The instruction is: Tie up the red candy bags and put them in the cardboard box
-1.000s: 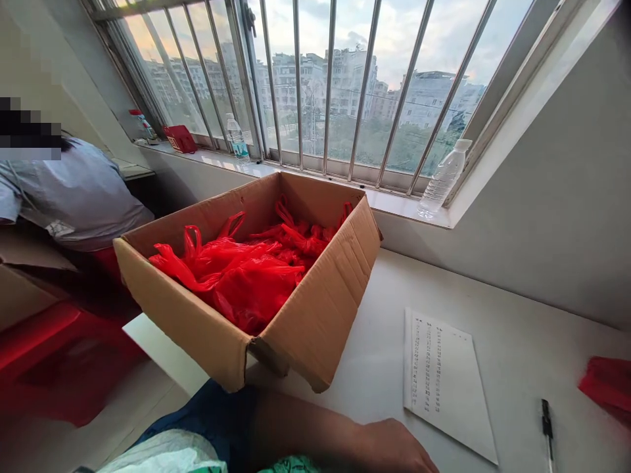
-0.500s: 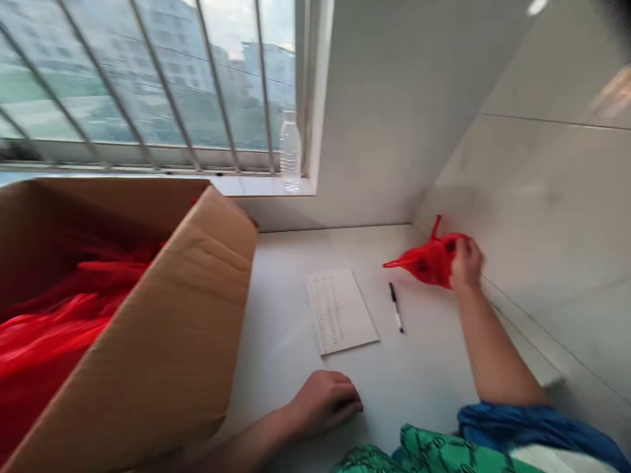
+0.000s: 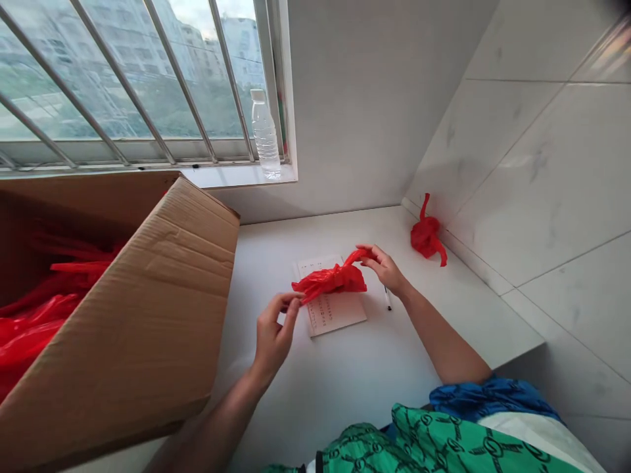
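At a white counter point(image 3: 374, 368) in a tiled corner beneath a barred window point(image 3: 123, 85), the left hand point(image 3: 273, 332) and right hand point(image 3: 384, 266) pinch opposite ends of a red plastic bag point(image 3: 330, 281) above a printed sheet point(image 3: 332, 312), right of a cardboard box point(image 3: 148, 315)

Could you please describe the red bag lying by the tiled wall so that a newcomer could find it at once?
Follow the white counter to its far right corner. The small knotted red bag lies there alone, untouched, unlike the one stretched between both hands.

White counter point(image 3: 374, 368) carries a cardboard box point(image 3: 148, 315) left of the fingers; paper point(image 3: 335, 312) and pen point(image 3: 388, 301) below them; red bag point(image 3: 426, 236) beyond.
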Available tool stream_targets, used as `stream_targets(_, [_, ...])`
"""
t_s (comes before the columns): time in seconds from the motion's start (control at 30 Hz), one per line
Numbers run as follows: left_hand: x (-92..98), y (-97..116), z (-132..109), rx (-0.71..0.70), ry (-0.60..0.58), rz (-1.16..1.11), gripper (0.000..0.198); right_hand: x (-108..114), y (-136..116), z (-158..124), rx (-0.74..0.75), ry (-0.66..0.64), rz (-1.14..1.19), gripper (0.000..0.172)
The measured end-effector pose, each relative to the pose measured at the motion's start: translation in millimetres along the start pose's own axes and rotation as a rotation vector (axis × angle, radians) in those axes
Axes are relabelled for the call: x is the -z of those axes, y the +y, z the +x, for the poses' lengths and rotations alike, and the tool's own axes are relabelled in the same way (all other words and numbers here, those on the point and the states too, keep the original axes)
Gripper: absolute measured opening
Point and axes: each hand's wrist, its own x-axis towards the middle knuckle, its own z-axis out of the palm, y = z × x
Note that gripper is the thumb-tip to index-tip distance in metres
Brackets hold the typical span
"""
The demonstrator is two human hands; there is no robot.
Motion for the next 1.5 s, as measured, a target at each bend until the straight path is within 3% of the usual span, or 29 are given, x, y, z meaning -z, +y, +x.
stream_targets(0.07, [-0.5, 3, 12, -0.064, 0.135, 0.068, 0.021, 3, 7, -13, 0.025, 0.050, 0.023, 0.038])
stream_targets(0.1, [-3.0, 3, 18, -0.106, 0.144, 0.115, 0.022, 4, 10, -19, 0.034, 0.057, 0.024, 0.040])
stream_targets(0.23, [-25.2, -4, 46, -0.186, -0.106, 0.310, 0.047, -4, 14, -33, 0.007, -0.080, -0.107, 0.068])
stream_targets(0.3, [-37.3, -13, 59, -0.069, -0.203, 0.259, 0.043, -15, 17, -31, -0.031, -0.125, -0.164, 0.074])
stream_targets(0.4, [-45.5, -26, 73, 0.164, -0.177, 0.076, 0.022, -32, 23, -21, -0.068, -0.019, -0.105, 0.045])
stream_targets(0.47, [-43.4, -31, 77, 0.243, -0.134, -0.002, 0.031, -41, 25, -16, -0.090, 0.042, 0.026, 0.035])
stream_targets(0.6, [-34.8, -32, 72, 0.393, -0.188, -0.219, 0.049, -49, 23, -15, -0.139, 0.022, 0.271, 0.038])
stream_targets(0.7, [-33.0, -30, 67, 0.580, -0.201, -0.512, 0.052, -53, 19, -18, -0.167, 0.029, 0.340, 0.041])
stream_targets(0.8, [-32.6, -28, 68, 0.636, -0.189, -0.598, 0.049, -56, 14, -19, -0.178, 0.022, 0.372, 0.043])
stream_targets(0.9, [-29.9, -19, 68, 0.513, -0.101, -0.501, 0.041, -56, 11, -17, -0.170, 0.020, 0.349, 0.048])
stream_targets(1.0, [-26.3, -2, 59, 0.234, 0.121, -0.192, 0.030, -52, 13, -13, -0.086, 0.096, 0.230, 0.052])
stream_targets(1.03, [-25.4, 4, 52, 0.143, 0.130, -0.081, 0.026, -49, 16, -13, -0.054, 0.143, 0.178, 0.053])
stream_targets(1.07, [-24.6, 10, 45, 0.065, 0.072, 0.016, 0.023, -46, 19, -12, -0.035, 0.194, 0.132, 0.052])
stream_targets(1.13, [-23.2, 19, 31, -0.036, -0.204, 0.142, 0.024, -38, 27, -13, -0.054, 0.280, 0.080, 0.051])
stream_targets(1.2, [-21.6, 21, 21, -0.049, -0.450, 0.186, 0.028, -31, 33, -16, -0.133, 0.281, 0.070, 0.047])
stream_targets(1.23, [-20.7, 18, 20, -0.023, -0.472, 0.189, 0.027, -29, 34, -17, -0.183, 0.243, 0.065, 0.046])
stream_targets(1.37, [-19.9, -4, 32, 0.132, -0.191, 0.261, 0.030, -28, 33, -24, -0.332, 0.036, -0.115, 0.048])
stream_targets(1.4, [-21.4, -11, 37, 0.166, -0.177, 0.312, 0.031, -29, 32, -26, -0.337, 0.012, -0.192, 0.047])
stream_targets(1.5, [-31.2, -26, 45, 0.231, -0.286, 0.442, 0.041, -38, 28, -29, -0.288, -0.043, -0.338, 0.042])
